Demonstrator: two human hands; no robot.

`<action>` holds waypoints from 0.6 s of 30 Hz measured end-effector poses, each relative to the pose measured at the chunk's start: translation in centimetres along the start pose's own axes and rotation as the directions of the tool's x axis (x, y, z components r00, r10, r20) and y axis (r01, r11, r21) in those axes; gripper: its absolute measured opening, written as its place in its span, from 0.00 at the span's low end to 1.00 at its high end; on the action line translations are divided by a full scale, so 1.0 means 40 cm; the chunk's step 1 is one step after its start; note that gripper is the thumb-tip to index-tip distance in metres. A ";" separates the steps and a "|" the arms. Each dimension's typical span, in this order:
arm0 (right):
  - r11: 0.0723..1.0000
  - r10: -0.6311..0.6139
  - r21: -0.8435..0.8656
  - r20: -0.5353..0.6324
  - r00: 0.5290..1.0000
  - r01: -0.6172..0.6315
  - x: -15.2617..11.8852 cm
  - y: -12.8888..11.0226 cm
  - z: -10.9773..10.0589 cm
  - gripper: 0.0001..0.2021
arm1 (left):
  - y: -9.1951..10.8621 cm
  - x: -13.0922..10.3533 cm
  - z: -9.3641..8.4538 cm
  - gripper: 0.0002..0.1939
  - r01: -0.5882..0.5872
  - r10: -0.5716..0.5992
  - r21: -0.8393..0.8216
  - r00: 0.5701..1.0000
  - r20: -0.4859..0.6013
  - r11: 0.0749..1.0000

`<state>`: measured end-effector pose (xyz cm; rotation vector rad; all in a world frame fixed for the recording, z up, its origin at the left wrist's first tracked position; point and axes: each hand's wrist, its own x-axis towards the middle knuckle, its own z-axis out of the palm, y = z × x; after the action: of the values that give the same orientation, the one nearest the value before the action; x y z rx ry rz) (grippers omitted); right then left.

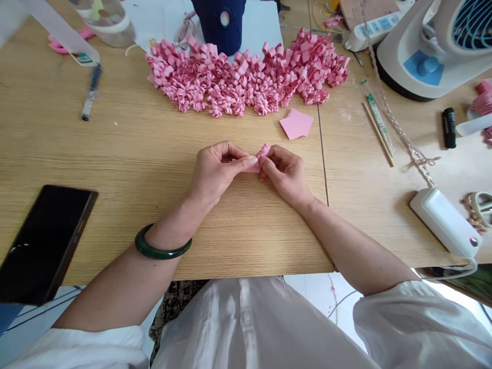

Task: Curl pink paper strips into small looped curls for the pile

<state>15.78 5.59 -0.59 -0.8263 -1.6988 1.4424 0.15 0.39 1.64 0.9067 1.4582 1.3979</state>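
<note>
Over the middle of the table, my left hand (217, 171) and my right hand (285, 171) pinch one small pink paper piece (264, 150) between thumbs and fingers. The part sticking up between the hands looks curled, while a flat pink bit shows under the left thumb; my fingers cover the rest. Beyond the right hand lies a little stack of pink pentagon paper pieces (296, 124). Farther back spreads a long heap of curled pink paper flowers (230, 77). A dark green bangle (163, 251) circles my left wrist.
Left stand a black phone (44, 241) and a pen (91, 92). A dark blue container (221, 25) rises behind the heap. To the right are thin sticks (378, 133), a black marker (449, 128), a white power bank (446, 220) with a cord, and a fan (430, 56).
</note>
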 end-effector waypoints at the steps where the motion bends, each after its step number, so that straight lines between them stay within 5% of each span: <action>1: 1.000 0.001 0.009 0.001 1.000 -0.001 0.001 0.000 0.000 0.24 | -0.001 0.000 -0.001 0.13 -0.007 0.007 -0.001 1.000 0.000 1.000; 14: 0.996 0.004 0.087 -0.159 0.987 0.010 -0.001 0.001 0.008 0.28 | -0.010 0.008 -0.011 0.25 -0.078 0.078 0.000 0.996 0.030 0.997; 18: 0.994 0.010 0.108 -0.146 0.989 0.006 0.001 0.001 0.006 0.27 | -0.015 0.006 -0.013 0.22 -0.139 0.137 0.046 0.989 0.053 0.989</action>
<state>15.55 5.50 -0.67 -0.8530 -1.4969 1.4258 -0.39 0.37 0.99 1.0847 1.4207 1.4340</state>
